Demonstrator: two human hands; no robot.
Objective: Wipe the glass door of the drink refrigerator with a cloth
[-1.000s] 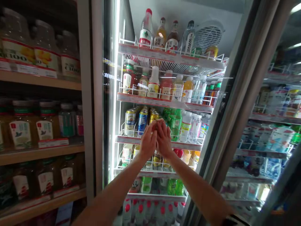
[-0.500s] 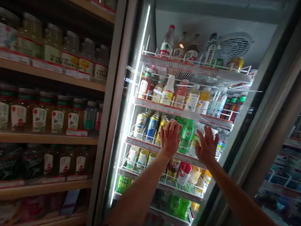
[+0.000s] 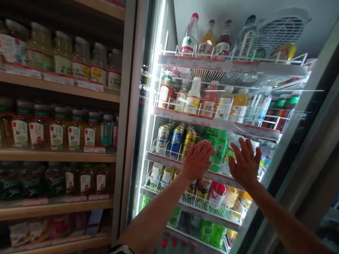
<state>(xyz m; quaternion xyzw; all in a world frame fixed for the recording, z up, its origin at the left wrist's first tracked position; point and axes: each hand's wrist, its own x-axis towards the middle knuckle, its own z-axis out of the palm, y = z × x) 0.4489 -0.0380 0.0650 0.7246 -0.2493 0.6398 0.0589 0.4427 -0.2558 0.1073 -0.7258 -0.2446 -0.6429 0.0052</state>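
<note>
My left hand (image 3: 198, 160) is raised in front of the lit drinks cooler, its fingers stretched out close together and holding nothing. It covers part of the third shelf, between a gold can (image 3: 189, 141) and the green plastic bottles (image 3: 220, 146). To the right, my right hand (image 3: 246, 162) is up with its fingers spread and nothing in it. Clear bottles (image 3: 230, 150) on that same shelf are partly hidden behind it. Whether either hand touches anything, I cannot tell. A blue can (image 3: 176, 141) and a silver-white can (image 3: 162, 137) stand further left.
Upper cooler shelves carry a red-capped bottle (image 3: 190, 37) and a row of juice bottles (image 3: 208, 102). Lower down are cups, among them a red and white cup (image 3: 217, 194). Wooden shelving (image 3: 53, 155) with bottled drinks stands left. A dark door frame (image 3: 293, 141) edges the cooler's right side.
The cooler looks larger and closer, and the view has shifted slightly. Both hands have moved a little right in the picture. The left hand's fingers now point more to the right.
</note>
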